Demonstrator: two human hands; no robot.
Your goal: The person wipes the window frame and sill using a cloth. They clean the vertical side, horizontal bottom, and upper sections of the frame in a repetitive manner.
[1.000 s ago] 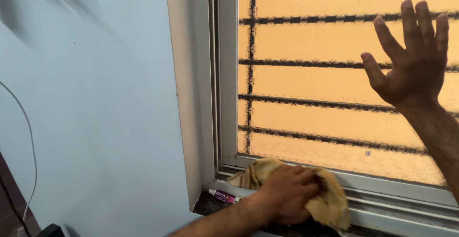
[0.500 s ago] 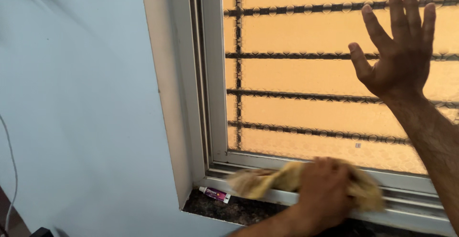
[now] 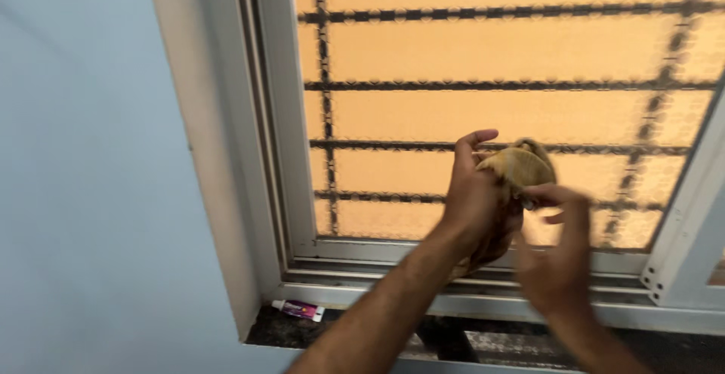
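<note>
**Hands bunch cloth in front of the window**

The left hand (image 3: 472, 193) was closed round a yellow-brown cloth (image 3: 519, 166), thumb raised, gripping the bundle from its left side. The right hand (image 3: 557, 257) met it from below and to the right, fingertips pinching the cloth's lower edge; motion blur smeared this hand, so the exact grip was hard to read. The cloth sat bunched between both hands, held up before the frosted pane (image 3: 491, 110), well above the sill (image 3: 362, 332) and touching neither glass nor frame.

Risks, as I judged them: with the cloth held so loosely bunched, a corner could slip free and drop onto the tracks (image 3: 355, 280). A wide sweep low along the sill's left end could knock the small tube (image 3: 298, 310) lying there off the edge.

Much stayed unclear. The cloth's lower part was hidden behind the left palm. The bars behind the glass showed only as dark lines. The sill's right end was cut off by the picture's lower edge, and the second sash (image 3: 691, 238) at the right edge was only partly in view.
</note>
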